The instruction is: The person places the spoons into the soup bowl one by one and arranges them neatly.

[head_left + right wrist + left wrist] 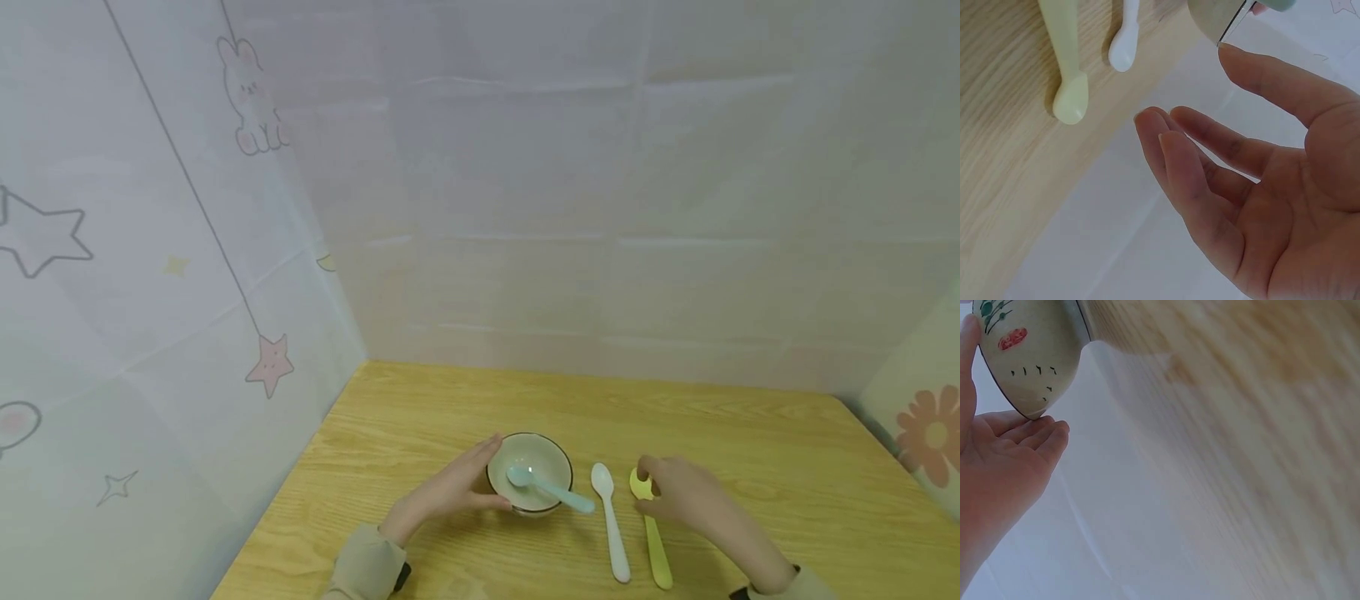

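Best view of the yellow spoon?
Head view: the yellow spoon shows end to end, though the right hand partly covers it. The right wrist view shows only part, cut off by the top edge; the left wrist view doesn't show it.

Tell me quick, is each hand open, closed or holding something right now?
Left hand: holding the bowl by its side, between thumb and fingers.
Right hand: open, holding nothing, over the yellow spoon.

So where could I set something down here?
Bare wooden table lies between the round cream bowl and the pale sheet behind, and right of the right hand. Crowded: left hand at the bowl, light blue spoon leaning in it, long white spoon, slim yellow spoon by the right hand.
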Motion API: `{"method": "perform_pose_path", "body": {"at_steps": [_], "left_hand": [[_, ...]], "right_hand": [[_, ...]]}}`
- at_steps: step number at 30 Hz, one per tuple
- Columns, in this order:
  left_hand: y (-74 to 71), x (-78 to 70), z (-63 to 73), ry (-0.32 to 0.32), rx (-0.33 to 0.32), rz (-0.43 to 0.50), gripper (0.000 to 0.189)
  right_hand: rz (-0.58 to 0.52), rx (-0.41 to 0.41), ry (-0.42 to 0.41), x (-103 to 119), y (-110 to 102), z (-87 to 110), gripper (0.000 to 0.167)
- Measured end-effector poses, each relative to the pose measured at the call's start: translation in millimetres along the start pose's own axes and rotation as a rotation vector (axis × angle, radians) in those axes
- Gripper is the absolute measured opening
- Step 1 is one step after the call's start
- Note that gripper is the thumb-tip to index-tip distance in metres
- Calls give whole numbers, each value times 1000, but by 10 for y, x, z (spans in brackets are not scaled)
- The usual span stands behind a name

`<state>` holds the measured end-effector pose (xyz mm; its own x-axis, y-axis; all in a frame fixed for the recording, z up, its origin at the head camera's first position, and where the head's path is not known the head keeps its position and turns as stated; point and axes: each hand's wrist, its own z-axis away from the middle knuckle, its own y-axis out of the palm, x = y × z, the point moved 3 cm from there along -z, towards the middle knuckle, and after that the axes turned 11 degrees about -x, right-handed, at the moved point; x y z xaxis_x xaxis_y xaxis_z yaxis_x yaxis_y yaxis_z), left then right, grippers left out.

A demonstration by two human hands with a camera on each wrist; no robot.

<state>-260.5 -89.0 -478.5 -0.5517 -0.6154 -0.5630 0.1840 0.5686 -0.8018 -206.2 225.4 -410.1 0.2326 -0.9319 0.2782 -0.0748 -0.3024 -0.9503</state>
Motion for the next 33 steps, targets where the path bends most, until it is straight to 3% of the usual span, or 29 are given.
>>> {"method": "perform_pose_path", "body": {"at_steps": [18,33], "left_hand": [[2,-10,3,3,-4,-9,100],[7,9,7,-7,0,-4,100]], "right_hand": [[-22,-13,24,-144,96,107,32],[-157,23,127,-351,276,159,39]]}}
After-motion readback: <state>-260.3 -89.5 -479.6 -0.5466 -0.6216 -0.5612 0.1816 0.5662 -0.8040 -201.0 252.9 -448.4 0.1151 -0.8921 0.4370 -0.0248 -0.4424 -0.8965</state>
